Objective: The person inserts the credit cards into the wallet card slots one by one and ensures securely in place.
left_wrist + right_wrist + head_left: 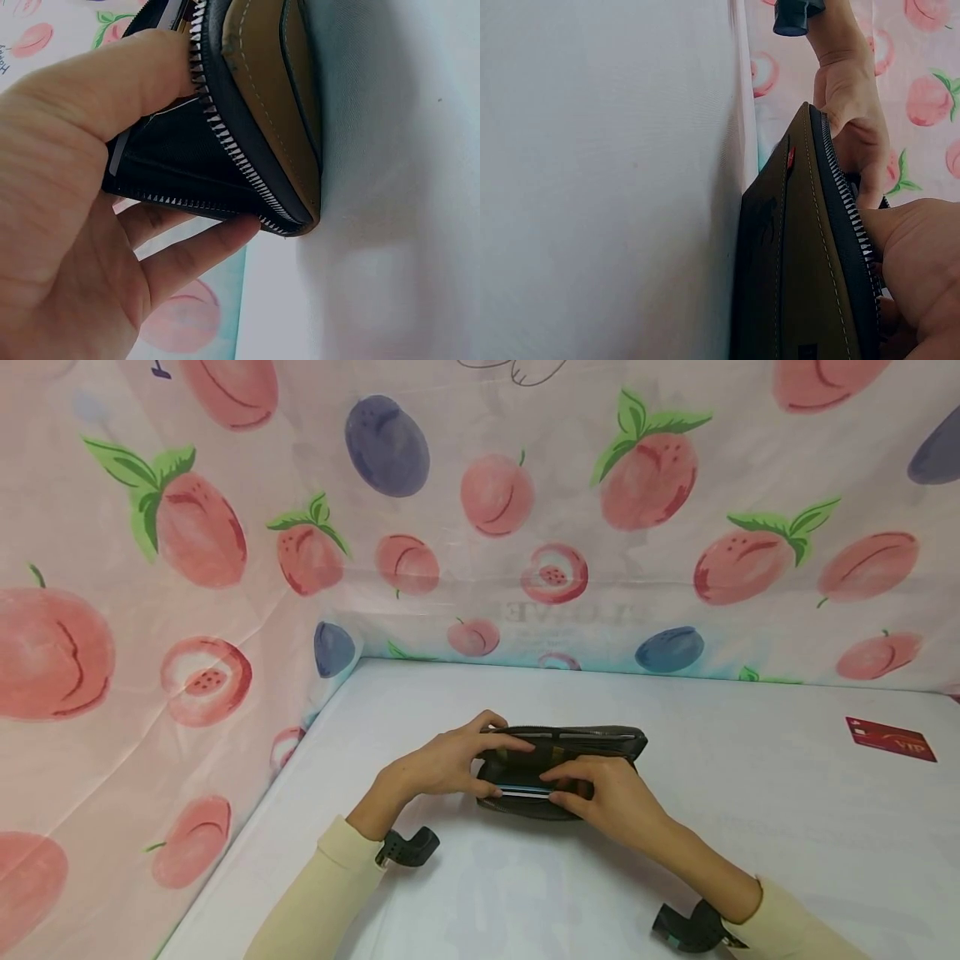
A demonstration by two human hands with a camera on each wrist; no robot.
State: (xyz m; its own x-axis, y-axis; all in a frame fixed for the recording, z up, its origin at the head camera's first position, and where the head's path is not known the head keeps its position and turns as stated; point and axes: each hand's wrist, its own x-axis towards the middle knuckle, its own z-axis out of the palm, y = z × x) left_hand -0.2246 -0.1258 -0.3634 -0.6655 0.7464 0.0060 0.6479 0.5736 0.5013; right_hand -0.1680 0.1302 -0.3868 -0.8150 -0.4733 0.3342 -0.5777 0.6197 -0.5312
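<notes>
A dark olive zip-around wallet [525,810] lies unzipped on the table, its mouth spread toward the head camera. My left hand [450,760] grips its left end; in the left wrist view the thumb reaches inside past the zipper teeth [236,154], while other fingers lie along the outer side. A pale card [525,792] with a blue edge shows in the near part of the wallet. At that card's right end my right hand [611,793] pinches with thumb and curled fingers. The right fingertips are partly hidden inside the wallet in the right wrist view.
A red VIP card [891,739] lies flat on the white table [750,793], far to the right. Fruit-print cloth [420,518] rises behind the table and along its left side. Dark wrist cameras [408,847] sit below both hands.
</notes>
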